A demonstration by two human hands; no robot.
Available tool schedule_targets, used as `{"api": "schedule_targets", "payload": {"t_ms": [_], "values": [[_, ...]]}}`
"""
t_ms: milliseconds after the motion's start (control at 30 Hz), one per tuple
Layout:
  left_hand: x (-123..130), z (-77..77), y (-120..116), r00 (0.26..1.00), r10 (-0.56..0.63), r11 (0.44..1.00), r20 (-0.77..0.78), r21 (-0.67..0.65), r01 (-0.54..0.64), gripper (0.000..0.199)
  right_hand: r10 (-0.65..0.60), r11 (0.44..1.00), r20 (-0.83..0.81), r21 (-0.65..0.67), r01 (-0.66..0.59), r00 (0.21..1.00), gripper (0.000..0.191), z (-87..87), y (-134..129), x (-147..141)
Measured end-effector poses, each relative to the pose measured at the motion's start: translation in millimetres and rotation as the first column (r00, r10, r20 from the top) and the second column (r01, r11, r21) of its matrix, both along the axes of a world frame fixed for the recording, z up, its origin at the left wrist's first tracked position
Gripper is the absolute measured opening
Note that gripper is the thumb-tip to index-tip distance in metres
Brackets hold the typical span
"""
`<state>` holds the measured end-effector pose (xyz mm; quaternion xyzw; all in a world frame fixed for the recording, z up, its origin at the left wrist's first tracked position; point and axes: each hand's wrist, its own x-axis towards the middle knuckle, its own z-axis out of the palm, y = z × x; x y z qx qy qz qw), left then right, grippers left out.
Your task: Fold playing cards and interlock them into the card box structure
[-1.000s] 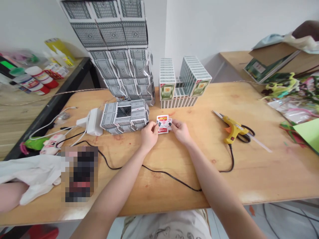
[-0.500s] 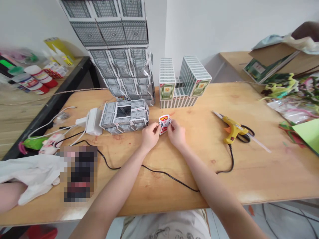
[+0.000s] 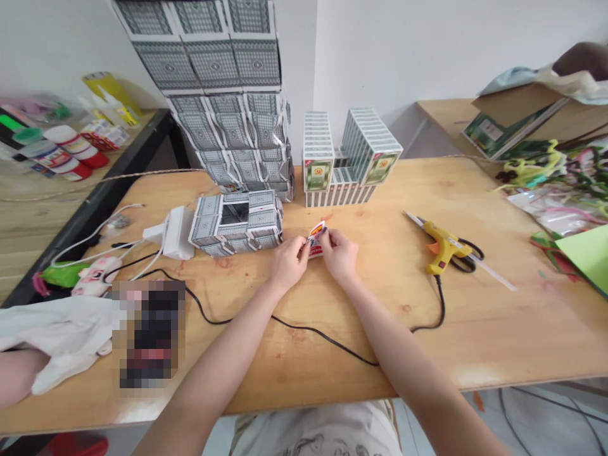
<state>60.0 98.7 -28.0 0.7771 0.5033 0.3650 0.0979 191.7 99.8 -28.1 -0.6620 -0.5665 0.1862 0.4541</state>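
A playing card (image 3: 316,244) with red and yellow print is held between my two hands above the table. My left hand (image 3: 291,261) pinches its left side, and my right hand (image 3: 341,254) grips the right side and upper edge. The card looks bent or folded, its top tilted to the right; fingers cover much of it. Just left of my left hand sits a low block built of playing cards (image 3: 237,221) with a square opening on top. Behind it rises a tall tower of cards (image 3: 247,120).
Stacked green-and-white card boxes (image 3: 351,158) stand at the back. A yellow glue gun (image 3: 441,247) and scissors (image 3: 468,256) lie at right, its black cable (image 3: 327,332) crossing under my arms. A white power adapter (image 3: 180,231) is at left, near another person's sleeve (image 3: 61,329).
The card was nearly flat and facing me; now it is bent, with its top leaning right. My right hand has closed further over its upper edge.
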Motion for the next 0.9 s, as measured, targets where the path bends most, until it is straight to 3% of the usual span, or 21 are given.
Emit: {"api": "schedule_targets", "payload": {"t_ms": [167,300,433,633,800,900], "values": [[-1,-0.1,-1,0.997,0.051,0.999,-0.056,0.018,-0.05,0.018,-0.007,1.0,-0.143,-0.01,0.005,0.99,0.035,-1.2,3,1],[-3,1.1,-1,0.978,0.205,0.979,-0.03,0.004,-0.205,0.017,0.167,0.981,-0.372,-0.028,-0.191,0.913,0.029,-3.6,7,3],[-4,2.4,0,0.964,0.261,0.965,0.051,0.003,-0.261,0.015,0.265,0.949,-0.434,-0.042,-0.313,0.861,0.024,-8.2,12,6],[-3,0.9,1,0.974,0.204,0.979,0.094,0.002,-0.205,0.013,0.241,0.965,-0.248,-0.043,-0.259,0.938,0.021,-8.2,9,8],[-3,-0.4,1,0.984,0.163,0.987,0.079,-0.011,-0.162,0.014,0.11,0.992,-0.024,-0.054,-0.111,0.994,0.019,-2.7,2,-1],[-3,0.1,1,0.984,0.164,0.986,0.075,-0.029,-0.163,0.015,0.084,0.994,-0.019,-0.065,-0.085,0.996,0.019,-2.6,1,-3]]}}
